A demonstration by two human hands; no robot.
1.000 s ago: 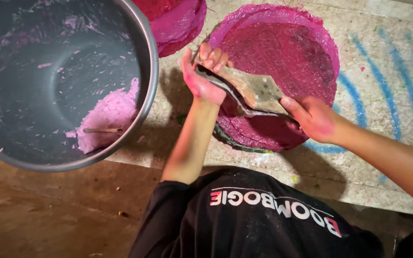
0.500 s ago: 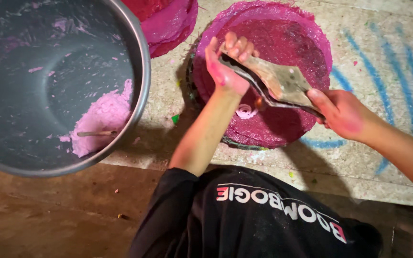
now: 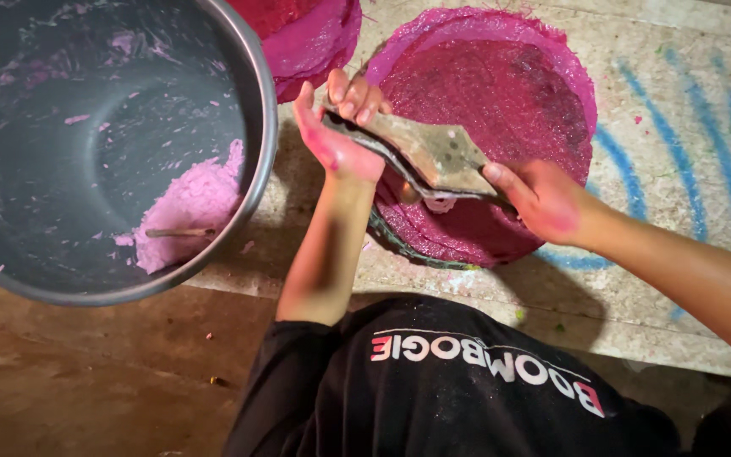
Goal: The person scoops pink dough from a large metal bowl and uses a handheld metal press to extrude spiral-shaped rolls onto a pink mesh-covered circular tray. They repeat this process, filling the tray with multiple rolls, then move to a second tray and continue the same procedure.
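While both hands stay over the magenta disc, the person stands above a pale, speckled slab (image 3: 678,279) marked with blue painted streaks. Left hand (image 3: 336,127) closed on the far end of a flat, worn metal scraper (image 3: 429,152): thumb beneath, fingers (image 3: 355,97) curled over the top edge. Right hand (image 3: 543,199) gripping the near end of the same blade, thumb pressed on its upper face. Both palms stained pink. Scraper held roughly level and slightly tilted, just above the round, flat magenta sheet (image 3: 509,93), which lies spread on the slab with a paler, ragged pink rim. Cannot tell whether the blade's lower edge touches the sheet; a small pale lump sits beneath it. A dark greenish band curves along the sheet's near edge (image 3: 399,245).

To the left, a large grey metal basin (image 3: 260,127), its rim overhanging the slab edge. Inside: a heap of pale pink paste (image 3: 192,207) against the near wall, a thin stick (image 3: 181,232) lying in it, pink flecks scattered over the walls. Behind the left hand, a second magenta mound (image 3: 315,38), partly cut off by the frame. Brown floor (image 3: 86,381) below. Person wears a black shirt (image 3: 433,398) with printed lettering.
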